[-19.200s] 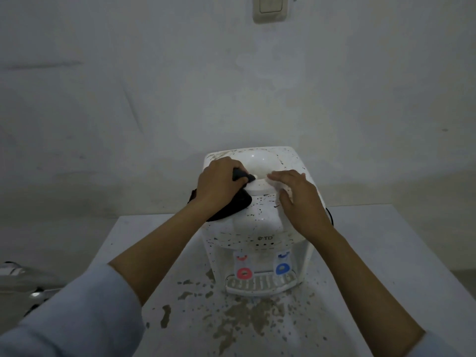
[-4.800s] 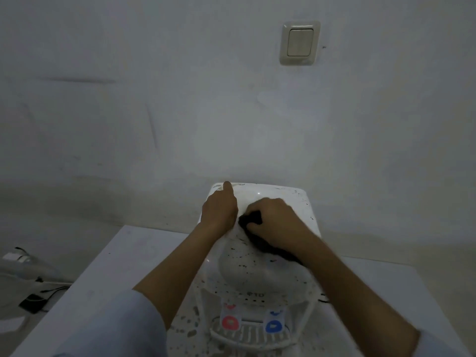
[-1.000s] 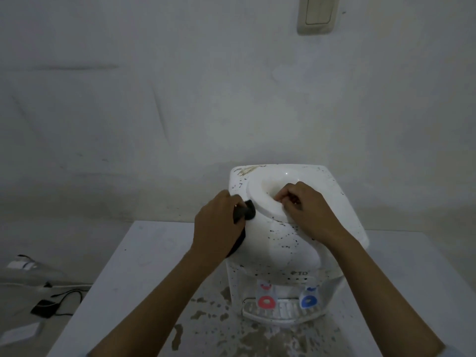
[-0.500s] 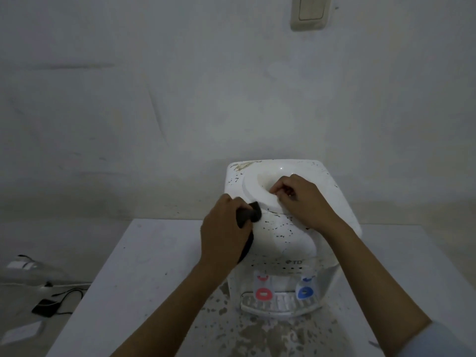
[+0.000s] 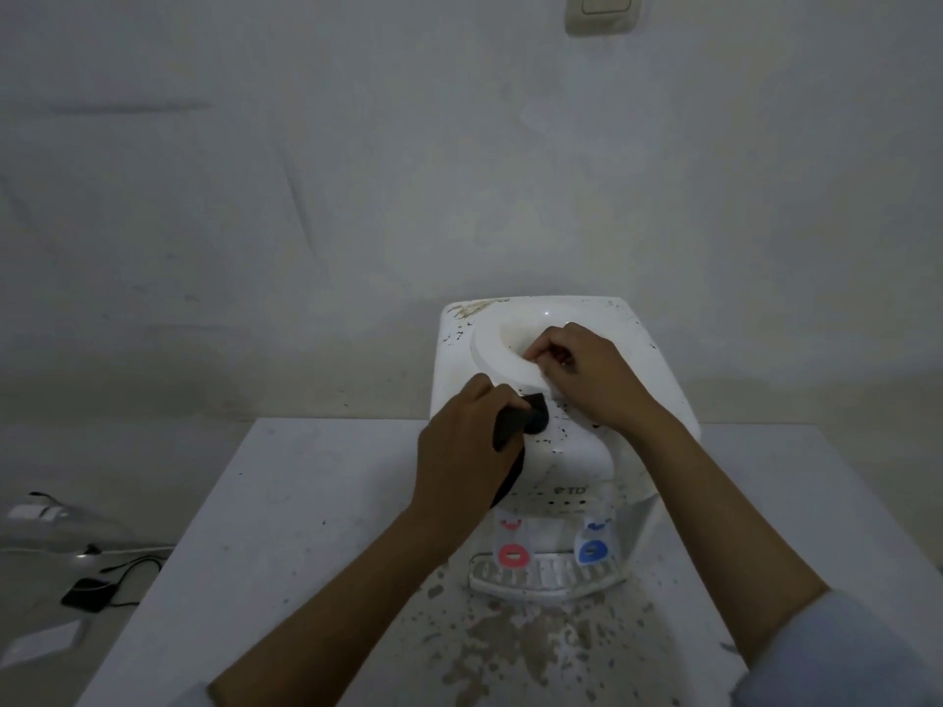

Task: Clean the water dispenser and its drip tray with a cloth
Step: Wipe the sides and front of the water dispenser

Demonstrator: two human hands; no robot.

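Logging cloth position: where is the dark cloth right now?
The dark cloth is gripped in the left hand, against the water dispenser top's front-left.

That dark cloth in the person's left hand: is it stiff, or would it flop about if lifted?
Probably floppy: the dark cloth bunches inside the left hand and its loose end droops down the side of the water dispenser. Likely light too, since it sits in a plain one-handed grip. It shouldn't roll or slide off easily.

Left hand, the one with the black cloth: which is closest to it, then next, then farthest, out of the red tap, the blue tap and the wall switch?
From the left hand:
1. Red tap, just below it.
2. Blue tap, farther right.
3. Wall switch, high on the wall.
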